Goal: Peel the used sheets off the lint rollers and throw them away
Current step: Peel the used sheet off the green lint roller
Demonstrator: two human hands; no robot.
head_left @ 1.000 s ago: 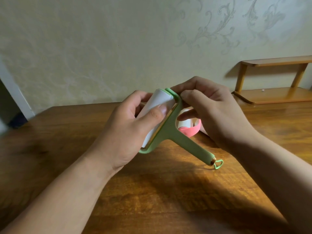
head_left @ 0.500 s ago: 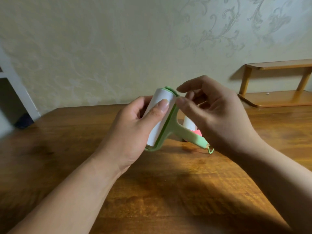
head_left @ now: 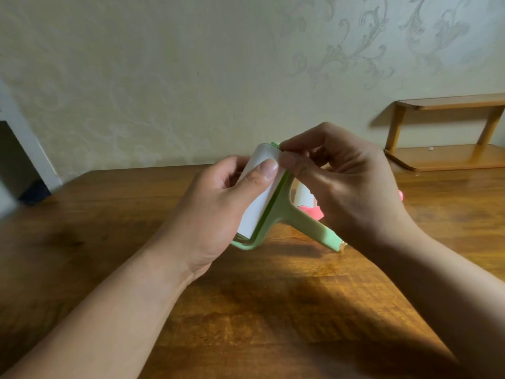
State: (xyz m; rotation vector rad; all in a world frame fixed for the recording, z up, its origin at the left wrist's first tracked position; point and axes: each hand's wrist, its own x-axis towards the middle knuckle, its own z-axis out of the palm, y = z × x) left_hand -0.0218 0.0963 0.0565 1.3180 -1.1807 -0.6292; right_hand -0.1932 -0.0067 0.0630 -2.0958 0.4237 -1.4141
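Your left hand (head_left: 218,212) wrapped around the white roll of a pale green plastic lint roller (head_left: 276,214), right hand (head_left: 347,187) fingertips pinching narrowly at its top edge, above the brown wooden table (head_left: 246,310).

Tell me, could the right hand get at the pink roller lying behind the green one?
Probably yes. The pink roller lies on the table just beneath the right hand, but its fingers are busy on the green roller.

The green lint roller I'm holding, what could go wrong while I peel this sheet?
The right hand pinches at the top edge of the white roll on the green plastic lint roller; the sheet may tear into a strip. The left hand thumb presses on the sheet and could pin it down. The pink lint roller lies close behind and might get knocked.
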